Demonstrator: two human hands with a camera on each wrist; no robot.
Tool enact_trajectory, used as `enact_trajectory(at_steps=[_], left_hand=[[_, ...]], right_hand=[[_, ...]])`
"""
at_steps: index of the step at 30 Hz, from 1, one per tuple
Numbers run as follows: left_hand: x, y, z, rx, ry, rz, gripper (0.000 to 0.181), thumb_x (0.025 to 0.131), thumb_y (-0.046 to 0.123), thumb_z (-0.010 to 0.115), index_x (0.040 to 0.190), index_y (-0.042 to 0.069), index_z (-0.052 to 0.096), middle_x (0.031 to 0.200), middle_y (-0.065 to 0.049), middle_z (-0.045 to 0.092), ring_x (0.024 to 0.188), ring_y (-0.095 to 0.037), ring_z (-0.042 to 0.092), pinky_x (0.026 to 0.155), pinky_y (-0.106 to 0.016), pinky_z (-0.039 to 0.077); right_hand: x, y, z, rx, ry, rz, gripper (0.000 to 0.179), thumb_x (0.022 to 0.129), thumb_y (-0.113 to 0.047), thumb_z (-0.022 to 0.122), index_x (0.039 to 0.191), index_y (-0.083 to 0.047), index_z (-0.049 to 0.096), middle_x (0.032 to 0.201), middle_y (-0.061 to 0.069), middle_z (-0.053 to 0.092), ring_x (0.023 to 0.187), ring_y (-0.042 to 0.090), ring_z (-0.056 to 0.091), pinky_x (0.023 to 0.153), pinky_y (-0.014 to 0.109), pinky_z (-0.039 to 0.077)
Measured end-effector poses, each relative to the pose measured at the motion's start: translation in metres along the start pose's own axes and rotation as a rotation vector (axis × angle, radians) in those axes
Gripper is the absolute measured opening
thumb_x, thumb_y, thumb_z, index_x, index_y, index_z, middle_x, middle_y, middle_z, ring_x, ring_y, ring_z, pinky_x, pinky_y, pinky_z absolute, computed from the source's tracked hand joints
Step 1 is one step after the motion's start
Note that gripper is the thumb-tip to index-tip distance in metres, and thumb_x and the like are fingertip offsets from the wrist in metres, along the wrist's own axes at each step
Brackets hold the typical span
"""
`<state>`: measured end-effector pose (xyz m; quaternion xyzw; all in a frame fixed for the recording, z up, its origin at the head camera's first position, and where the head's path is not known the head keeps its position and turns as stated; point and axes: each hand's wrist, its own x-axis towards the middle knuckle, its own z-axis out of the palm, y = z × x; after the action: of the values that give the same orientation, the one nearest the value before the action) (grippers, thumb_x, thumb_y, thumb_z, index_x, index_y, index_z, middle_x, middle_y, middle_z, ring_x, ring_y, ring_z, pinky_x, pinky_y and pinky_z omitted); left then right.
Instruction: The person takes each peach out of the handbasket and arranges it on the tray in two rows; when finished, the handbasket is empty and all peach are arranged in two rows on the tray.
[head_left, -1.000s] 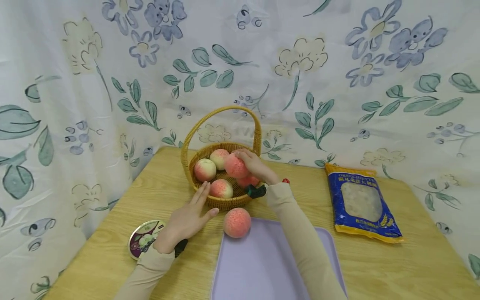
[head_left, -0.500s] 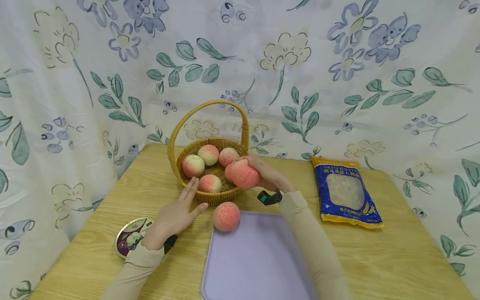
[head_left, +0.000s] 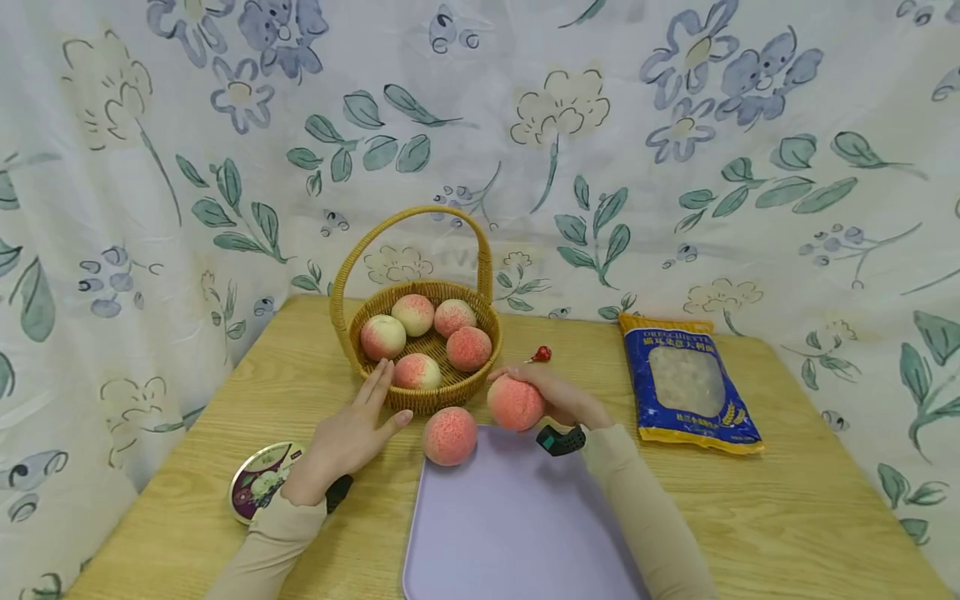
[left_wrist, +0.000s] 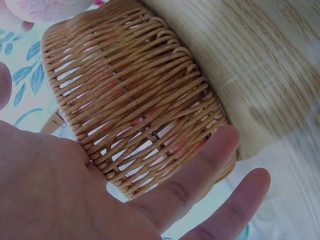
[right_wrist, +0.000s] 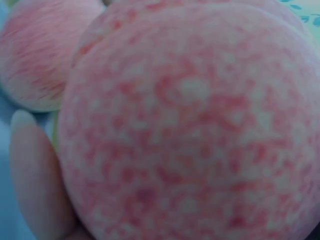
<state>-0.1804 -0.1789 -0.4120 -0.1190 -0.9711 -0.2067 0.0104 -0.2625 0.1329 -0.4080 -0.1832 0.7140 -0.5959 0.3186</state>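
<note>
My right hand (head_left: 551, 390) grips a pink speckled peach (head_left: 515, 403) over the back edge of a lavender tray (head_left: 517, 517). In the right wrist view that peach (right_wrist: 195, 125) fills most of the picture, with a fingertip along its side. My left hand (head_left: 351, 437) has its fingers extended against the front left of a wicker basket (head_left: 427, 402); the left wrist view shows fingers (left_wrist: 182, 185) lying along the woven wall. Several peaches sit inside the basket, among them a red one (head_left: 469, 348) at its right. Another peach (head_left: 450, 436) rests at the tray's back left corner.
A round tin with a printed lid (head_left: 258, 483) lies left of my left forearm. At the right is a blue and yellow bag of pasta (head_left: 690, 383). A small red object (head_left: 542, 354) lies behind my right hand. A floral curtain (head_left: 480, 150) hangs behind the wooden table.
My right hand has carried the peach out of the basket, rightward and toward me, to the tray's back edge. My left hand has stayed at the basket. The head view has shifted slightly.
</note>
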Motion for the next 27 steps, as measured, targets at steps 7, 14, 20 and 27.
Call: enact_trajectory(at_steps=[7,14,20,27], left_hand=[[-0.001,0.000,0.000,-0.003,-0.004,-0.010,0.080,0.099,0.054,0.041,0.157,0.008,0.010,0.164,-0.013,0.009,0.124,-0.049,0.052,0.068,-0.050,0.053],[0.000,0.001,0.001,0.002,-0.001,-0.006,0.079,0.099,0.054,0.041,0.157,0.009,0.011,0.164,-0.012,0.010,0.123,-0.050,0.051,0.068,-0.051,0.053],[0.000,0.000,0.002,0.007,-0.009,-0.015,0.080,0.099,0.055,0.040,0.157,0.010,0.009,0.164,-0.011,0.009,0.124,-0.050,0.051,0.071,-0.053,0.053],[0.000,0.000,0.002,0.002,-0.014,-0.023,0.080,0.099,0.056,0.040,0.157,0.011,0.008,0.165,-0.010,0.007,0.124,-0.051,0.050,0.071,-0.053,0.053]], right_hand=[[0.000,0.013,0.013,-0.202,-0.011,-0.042,0.052,0.103,-0.037,0.039,0.136,0.002,0.050,0.140,0.019,0.050,0.120,0.020,0.053,0.099,0.032,0.044],[0.002,0.020,0.023,-0.223,0.042,-0.086,0.044,0.101,-0.029,0.043,0.128,0.004,0.055,0.134,0.020,0.054,0.108,0.012,0.055,0.091,0.027,0.045],[0.001,0.027,0.024,-0.268,0.041,-0.088,0.041,0.102,-0.029,0.041,0.125,-0.001,0.060,0.132,0.018,0.057,0.114,0.016,0.054,0.095,0.029,0.044],[-0.003,0.026,0.022,-0.425,-0.014,-0.102,0.041,0.102,-0.032,0.042,0.128,-0.005,0.059,0.133,0.014,0.058,0.124,0.025,0.051,0.103,0.039,0.041]])
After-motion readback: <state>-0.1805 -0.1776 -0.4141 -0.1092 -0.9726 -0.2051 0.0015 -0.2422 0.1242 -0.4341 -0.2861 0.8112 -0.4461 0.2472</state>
